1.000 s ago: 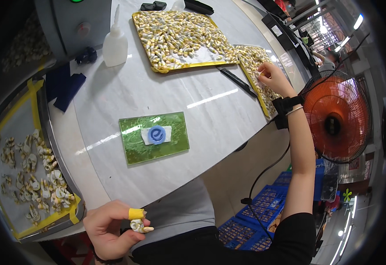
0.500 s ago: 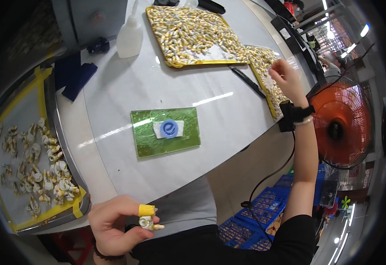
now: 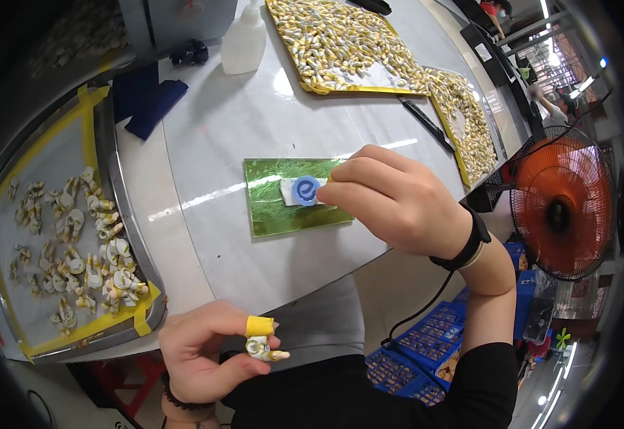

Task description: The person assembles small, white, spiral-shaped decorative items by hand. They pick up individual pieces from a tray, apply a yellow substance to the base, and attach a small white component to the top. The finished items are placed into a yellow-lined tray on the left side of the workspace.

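Two hands are at work over the pale round tabletop (image 3: 205, 136). Your left hand (image 3: 201, 350), low near your body and off the tabletop's edge, is closed around a small cream-and-white part (image 3: 263, 349); its thumb wears a yellow finger cot (image 3: 258, 326). Your right hand (image 3: 390, 200) is curled, fingertips pinched together at the right edge of a green rectangular pad (image 3: 283, 196) that lies flat at the middle of the tabletop; whether it grips anything there cannot be told. On that pad sits a white patch with a round blue sticker (image 3: 305, 191), just beside your fingertips. A black band circles your right wrist. To your left a grey tray (image 3: 47, 164) edged with yellow tape holds scattered cream parts. Far across, two yellow-rimmed trays (image 3: 340, 43) are heaped with similar pieces, and a white squeeze bottle (image 3: 244, 43) stands near them. An orange fan (image 3: 562, 207) stands to your right.
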Motion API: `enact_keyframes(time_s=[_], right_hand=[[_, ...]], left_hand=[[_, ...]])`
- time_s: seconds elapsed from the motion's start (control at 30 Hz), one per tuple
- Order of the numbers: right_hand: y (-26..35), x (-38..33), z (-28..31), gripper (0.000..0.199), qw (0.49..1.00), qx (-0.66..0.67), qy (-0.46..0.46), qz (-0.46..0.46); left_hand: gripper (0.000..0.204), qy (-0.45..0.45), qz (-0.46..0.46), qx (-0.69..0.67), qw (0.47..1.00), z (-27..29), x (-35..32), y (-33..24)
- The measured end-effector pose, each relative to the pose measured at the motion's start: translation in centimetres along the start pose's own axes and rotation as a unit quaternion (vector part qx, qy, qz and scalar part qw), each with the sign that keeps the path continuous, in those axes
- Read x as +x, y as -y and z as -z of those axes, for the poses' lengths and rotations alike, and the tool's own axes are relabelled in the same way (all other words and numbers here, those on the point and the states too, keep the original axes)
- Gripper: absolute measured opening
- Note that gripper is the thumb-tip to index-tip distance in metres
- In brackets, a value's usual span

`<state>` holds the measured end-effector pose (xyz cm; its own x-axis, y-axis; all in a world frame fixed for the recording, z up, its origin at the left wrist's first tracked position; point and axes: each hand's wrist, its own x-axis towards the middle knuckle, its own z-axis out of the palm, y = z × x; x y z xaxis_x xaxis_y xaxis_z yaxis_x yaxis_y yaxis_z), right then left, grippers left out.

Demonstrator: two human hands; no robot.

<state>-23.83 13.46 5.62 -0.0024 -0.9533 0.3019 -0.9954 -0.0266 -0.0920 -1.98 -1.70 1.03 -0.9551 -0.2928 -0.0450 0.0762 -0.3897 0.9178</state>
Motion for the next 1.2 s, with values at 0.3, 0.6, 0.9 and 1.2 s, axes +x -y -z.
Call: enact_keyframes(time_s=[0.3,0.6,0.9,1.2], right_hand=[[1.0,0.0,0.0,0.028,0.992,-0.113,0.046,0.021],[1.2,0.2,-0.6,0.023,0.998,-0.05,0.034,0.0],[-0.1,0.6,-1.1,0.007,0.987,0.105,-0.02,-0.12],[3.8,0.2,1.1,0.017,0.934,0.303,-0.105,-0.159]], left_hand=[[0.04,-0.036,-0.025,-0.092,0.995,0.0,-0.4,0.6],[0.047,-0.085,-0.023,-0.125,0.988,-0.1,-0.7,0.8],[0.046,-0.1,-0.061,-0.069,0.991,-0.7,-0.6,1.1],[0.033,-0.096,-0.155,0.035,0.983,-1.8,-0.9,1.6]])
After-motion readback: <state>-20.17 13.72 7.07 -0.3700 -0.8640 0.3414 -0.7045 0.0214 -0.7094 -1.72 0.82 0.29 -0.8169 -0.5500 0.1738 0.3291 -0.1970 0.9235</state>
